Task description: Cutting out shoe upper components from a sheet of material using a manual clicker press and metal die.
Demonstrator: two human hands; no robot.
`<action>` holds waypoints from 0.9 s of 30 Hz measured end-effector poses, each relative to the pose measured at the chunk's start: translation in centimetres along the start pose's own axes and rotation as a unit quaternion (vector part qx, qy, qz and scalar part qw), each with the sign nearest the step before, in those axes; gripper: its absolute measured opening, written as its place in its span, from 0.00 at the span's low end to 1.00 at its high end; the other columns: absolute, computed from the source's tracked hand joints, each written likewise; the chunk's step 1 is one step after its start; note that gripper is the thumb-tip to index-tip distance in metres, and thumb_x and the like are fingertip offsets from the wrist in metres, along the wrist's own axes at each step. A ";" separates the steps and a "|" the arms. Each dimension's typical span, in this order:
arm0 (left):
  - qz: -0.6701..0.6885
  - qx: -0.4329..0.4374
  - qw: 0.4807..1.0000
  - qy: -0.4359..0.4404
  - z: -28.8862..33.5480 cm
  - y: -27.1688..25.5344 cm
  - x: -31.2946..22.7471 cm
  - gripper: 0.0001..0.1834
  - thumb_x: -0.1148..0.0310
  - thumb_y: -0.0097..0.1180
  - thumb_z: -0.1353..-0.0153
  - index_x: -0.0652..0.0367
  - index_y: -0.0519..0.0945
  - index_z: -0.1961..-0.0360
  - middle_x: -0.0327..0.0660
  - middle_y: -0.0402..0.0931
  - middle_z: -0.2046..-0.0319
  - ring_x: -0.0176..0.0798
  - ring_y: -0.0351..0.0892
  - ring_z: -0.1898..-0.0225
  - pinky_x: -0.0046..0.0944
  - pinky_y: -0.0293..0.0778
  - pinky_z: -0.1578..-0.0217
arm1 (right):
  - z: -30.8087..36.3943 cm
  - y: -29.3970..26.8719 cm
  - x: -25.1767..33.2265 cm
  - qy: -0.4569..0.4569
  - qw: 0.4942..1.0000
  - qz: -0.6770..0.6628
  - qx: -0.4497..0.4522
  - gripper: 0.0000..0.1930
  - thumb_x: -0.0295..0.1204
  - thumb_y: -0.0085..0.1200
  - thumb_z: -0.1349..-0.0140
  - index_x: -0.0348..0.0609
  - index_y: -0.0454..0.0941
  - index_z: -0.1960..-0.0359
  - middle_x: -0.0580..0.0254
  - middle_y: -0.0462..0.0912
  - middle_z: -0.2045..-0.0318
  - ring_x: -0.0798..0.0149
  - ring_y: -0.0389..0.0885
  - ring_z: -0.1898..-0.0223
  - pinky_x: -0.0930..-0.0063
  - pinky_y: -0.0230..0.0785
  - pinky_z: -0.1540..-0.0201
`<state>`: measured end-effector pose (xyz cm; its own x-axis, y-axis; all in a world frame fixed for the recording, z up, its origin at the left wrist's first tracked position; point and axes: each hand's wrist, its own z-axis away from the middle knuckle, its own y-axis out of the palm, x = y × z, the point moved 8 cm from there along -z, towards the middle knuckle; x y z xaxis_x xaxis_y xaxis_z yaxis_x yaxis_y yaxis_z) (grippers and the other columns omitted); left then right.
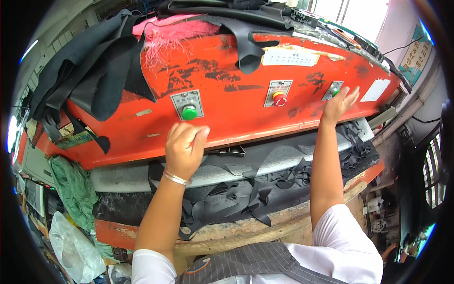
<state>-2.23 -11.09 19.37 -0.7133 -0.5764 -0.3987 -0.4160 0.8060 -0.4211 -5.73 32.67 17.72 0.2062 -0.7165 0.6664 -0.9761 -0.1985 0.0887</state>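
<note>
My left hand [186, 147], with a bangle [177, 178] at its wrist, is loosely curled with nothing visible in it. It is just below the left green push button [189, 112] on the red machine's front; I cannot tell whether it touches the button. Over at the right, my right hand [338, 107] has its fingers apart and its thumb side against or very near the other green button [336, 90], which it partly covers. Between the hands sits a red knob-shaped button [280, 99]. Below, cut black sheet scraps [255, 189] lie across the machine's bed.
Black sheets [94, 71] and a pink frayed cloth [177, 28] drape over the machine's red beam [227, 113]. Under it runs a pale grey board [123, 177]. A wooden edge [246, 228] borders the bed nearest me. Green sacking [71, 184] and a clear plastic bag [73, 248] are at the left.
</note>
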 end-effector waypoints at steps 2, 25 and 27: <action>-0.067 0.002 0.997 0.041 -2.4 1.5 -0.2 0.08 0.68 0.58 0.41 0.59 0.79 0.76 0.43 0.73 0.77 0.47 0.72 0.72 0.43 0.67 0.70 | -2.0 2.5 -0.7 0.007 1.000 0.023 0.008 0.34 0.49 0.34 0.28 0.34 0.49 0.31 0.34 0.46 0.31 0.43 0.44 0.28 0.55 0.40 0.30; -0.160 0.149 0.962 -0.164 22.1 -4.5 -5.1 0.12 0.64 0.58 0.48 0.58 0.79 0.65 0.45 0.79 0.62 0.56 0.76 0.57 0.51 0.71 0.57 | 35.8 -11.0 28.7 -0.150 0.636 -0.448 0.611 0.29 0.38 0.61 0.44 0.39 0.68 0.42 0.50 0.74 0.48 0.48 0.69 0.44 0.55 0.59 0.42; -0.117 0.186 0.955 -0.199 23.4 -4.8 -3.5 0.13 0.62 0.60 0.50 0.57 0.80 0.65 0.44 0.79 0.65 0.54 0.76 0.59 0.51 0.71 0.59 | 35.1 -11.5 28.8 -0.144 0.612 -0.456 0.629 0.29 0.37 0.60 0.43 0.40 0.68 0.42 0.50 0.74 0.48 0.49 0.70 0.44 0.55 0.59 0.42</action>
<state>15.48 -16.13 3.72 -0.3227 -0.8004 -0.5051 -0.2560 0.5876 -0.7676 13.89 -9.17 9.95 0.8072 0.0249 0.5897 0.3436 -0.8322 -0.4352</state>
